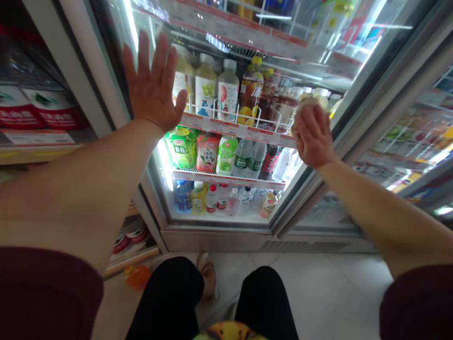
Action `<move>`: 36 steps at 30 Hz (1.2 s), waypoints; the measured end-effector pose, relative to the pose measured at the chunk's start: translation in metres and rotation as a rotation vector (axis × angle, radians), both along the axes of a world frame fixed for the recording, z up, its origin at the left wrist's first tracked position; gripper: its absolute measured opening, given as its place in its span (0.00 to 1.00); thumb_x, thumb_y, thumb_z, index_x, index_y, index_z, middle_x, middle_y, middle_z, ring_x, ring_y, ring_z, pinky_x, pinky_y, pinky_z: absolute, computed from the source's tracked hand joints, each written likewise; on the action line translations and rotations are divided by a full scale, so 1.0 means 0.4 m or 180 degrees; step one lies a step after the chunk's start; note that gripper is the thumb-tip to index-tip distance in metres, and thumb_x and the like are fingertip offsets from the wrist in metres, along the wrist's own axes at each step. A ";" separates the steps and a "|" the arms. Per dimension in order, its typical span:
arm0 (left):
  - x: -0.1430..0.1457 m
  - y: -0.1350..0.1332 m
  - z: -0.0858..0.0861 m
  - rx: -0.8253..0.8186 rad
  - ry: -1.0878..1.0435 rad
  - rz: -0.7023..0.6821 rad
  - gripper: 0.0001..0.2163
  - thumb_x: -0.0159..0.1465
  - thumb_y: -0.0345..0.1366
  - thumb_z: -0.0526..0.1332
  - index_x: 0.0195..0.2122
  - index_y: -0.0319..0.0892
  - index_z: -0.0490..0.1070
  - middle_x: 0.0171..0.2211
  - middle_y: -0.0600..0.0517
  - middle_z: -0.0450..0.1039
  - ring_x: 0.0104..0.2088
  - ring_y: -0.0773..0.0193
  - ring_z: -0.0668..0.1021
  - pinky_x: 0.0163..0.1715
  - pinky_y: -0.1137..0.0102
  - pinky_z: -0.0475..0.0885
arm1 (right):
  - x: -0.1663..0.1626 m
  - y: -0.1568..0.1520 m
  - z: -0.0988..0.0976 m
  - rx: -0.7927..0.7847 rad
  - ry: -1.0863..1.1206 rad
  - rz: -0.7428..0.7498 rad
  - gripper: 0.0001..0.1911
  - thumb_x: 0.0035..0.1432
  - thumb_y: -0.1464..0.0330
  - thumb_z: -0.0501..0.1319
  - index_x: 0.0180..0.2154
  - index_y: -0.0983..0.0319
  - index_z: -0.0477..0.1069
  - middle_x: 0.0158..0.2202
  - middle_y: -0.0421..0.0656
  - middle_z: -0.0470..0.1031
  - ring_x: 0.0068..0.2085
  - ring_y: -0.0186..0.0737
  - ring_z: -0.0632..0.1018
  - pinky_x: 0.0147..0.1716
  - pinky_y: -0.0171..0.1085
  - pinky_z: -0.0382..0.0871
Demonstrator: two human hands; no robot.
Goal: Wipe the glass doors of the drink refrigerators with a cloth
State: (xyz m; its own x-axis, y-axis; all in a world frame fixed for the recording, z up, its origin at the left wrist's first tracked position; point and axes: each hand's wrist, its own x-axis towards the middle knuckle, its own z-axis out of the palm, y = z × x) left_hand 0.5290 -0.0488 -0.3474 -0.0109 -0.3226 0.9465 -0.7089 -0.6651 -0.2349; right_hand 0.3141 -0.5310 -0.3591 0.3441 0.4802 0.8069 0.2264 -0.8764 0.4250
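Inside the cooler, a white wire shelf [226, 126] carries a pale bottle with a peach label [228, 89] beside an amber tea bottle with a yellow cap [250, 89]. One shelf down, a green juice bottle [182, 147] stands next to a red-labelled bottle [207, 152], with clear water bottles [242, 158] further right. Small bottles [211, 198] fill the bottom row. On the left, red-and-white packs [53, 111] sit on a store shelf. An orange object [137, 276] lies on the pale tiled floor [318, 293].
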 end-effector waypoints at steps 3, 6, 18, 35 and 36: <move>0.020 0.000 0.000 0.0051 -0.0150 0.0159 0.42 0.74 0.66 0.40 0.84 0.52 0.41 0.80 0.73 0.24 0.82 0.57 0.33 0.76 0.65 0.11 | -0.011 -0.032 -0.026 -0.0502 0.0320 0.0049 0.28 0.77 0.64 0.52 0.72 0.57 0.70 0.72 0.49 0.72 0.79 0.53 0.63 0.79 0.62 0.55; 0.019 -0.001 0.000 0.0013 -0.0039 0.0163 0.41 0.74 0.64 0.44 0.83 0.52 0.42 0.80 0.75 0.25 0.82 0.57 0.33 0.76 0.65 0.11 | 0.007 -0.054 -0.017 0.0587 -0.0590 -0.0123 0.32 0.78 0.63 0.47 0.77 0.64 0.62 0.78 0.56 0.60 0.82 0.55 0.52 0.80 0.64 0.50; 0.024 0.000 0.002 -0.0063 0.0297 -0.0088 0.43 0.72 0.63 0.54 0.83 0.54 0.47 0.80 0.74 0.30 0.82 0.56 0.34 0.75 0.64 0.09 | 0.021 0.082 -0.193 0.0772 -0.0167 -0.0413 0.33 0.78 0.62 0.48 0.80 0.56 0.54 0.79 0.51 0.59 0.82 0.59 0.53 0.78 0.71 0.50; -0.099 -0.016 0.007 -0.0319 0.0727 -0.0113 0.43 0.70 0.70 0.46 0.80 0.53 0.58 0.79 0.73 0.40 0.82 0.49 0.42 0.81 0.62 0.20 | 0.101 0.318 -0.049 0.0254 0.0119 0.0166 0.36 0.77 0.70 0.49 0.81 0.51 0.49 0.81 0.42 0.55 0.83 0.54 0.48 0.81 0.70 0.41; -0.100 -0.015 0.007 -0.0305 0.0762 -0.0146 0.42 0.71 0.70 0.47 0.80 0.55 0.58 0.79 0.74 0.40 0.82 0.49 0.43 0.81 0.61 0.21 | 0.099 0.336 -0.066 -0.0090 0.0435 0.0258 0.36 0.77 0.71 0.49 0.81 0.48 0.48 0.80 0.39 0.57 0.82 0.51 0.50 0.82 0.68 0.42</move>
